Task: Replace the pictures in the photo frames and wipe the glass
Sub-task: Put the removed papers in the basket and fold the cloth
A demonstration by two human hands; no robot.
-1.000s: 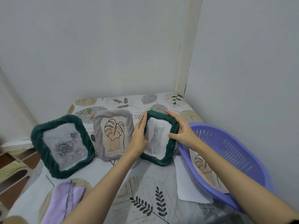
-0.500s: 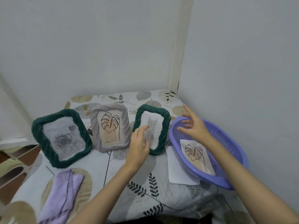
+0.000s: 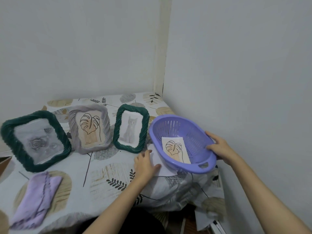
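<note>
Head view: three photo frames (image 3: 130, 128) stand propped on the tabletop (image 3: 104, 176), all holding pictures. Left hand (image 3: 146, 163) lies flat, grip released, on a loose white sheet (image 3: 161, 168). Right hand (image 3: 219, 146) grip clamps the purple basket (image 3: 183, 127) rim; a leaf print (image 3: 175, 149) lies inside. Paper looks light and floppy: pinch an edge. Cloth (image 3: 36, 199) lies unused.

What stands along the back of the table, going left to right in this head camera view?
Large green frame with a rose picture → grey frame with a leaf drawing → small green frame with a cat picture → purple basket, gripped by the right hand.
</note>
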